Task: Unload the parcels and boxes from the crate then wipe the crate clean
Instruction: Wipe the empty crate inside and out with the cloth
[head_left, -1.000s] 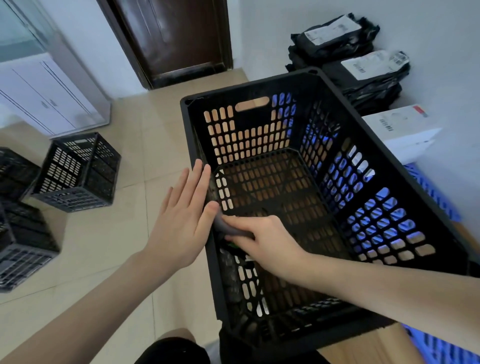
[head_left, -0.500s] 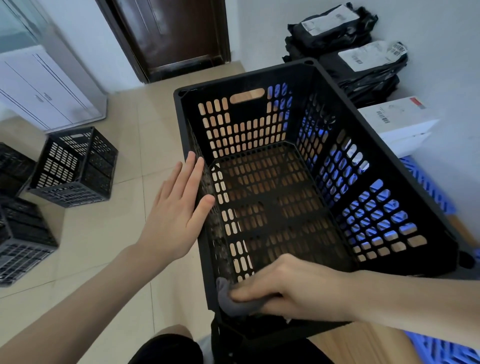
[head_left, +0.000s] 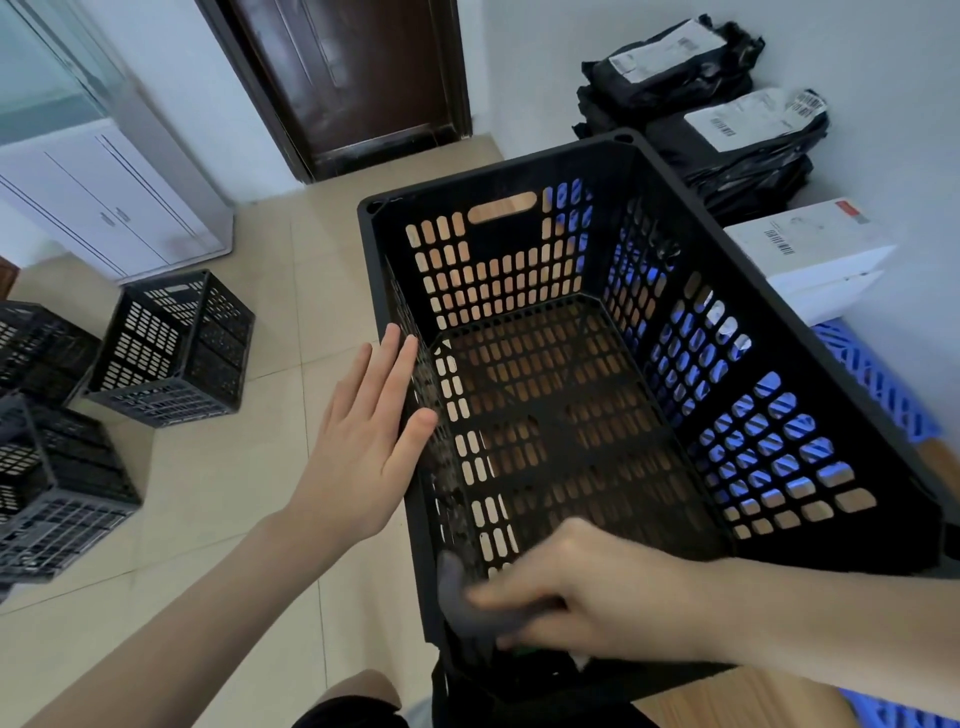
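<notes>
Downward from the head view, the black crate (head_left: 498, 179) sat on a wooden surface (head_left: 727, 701). The left grip (head_left: 363, 441) lay released, fingers straight and flat against the outside of the crate's left wall. The right grip (head_left: 597, 592), blurred, clutched a grey cloth (head_left: 457, 597) at the near left inner corner, and its forearm hid the near rim. Black parcels (head_left: 727, 119) and a white box (head_left: 810, 249) lay far right by the wall. Small black crates (head_left: 171, 348) stood on the floor at left.

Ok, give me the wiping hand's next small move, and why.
Probably sweep the grey cloth along the near wall toward the right: the right hand holds it in the near-left corner of the crate, while the left hand braces the left wall.
</notes>
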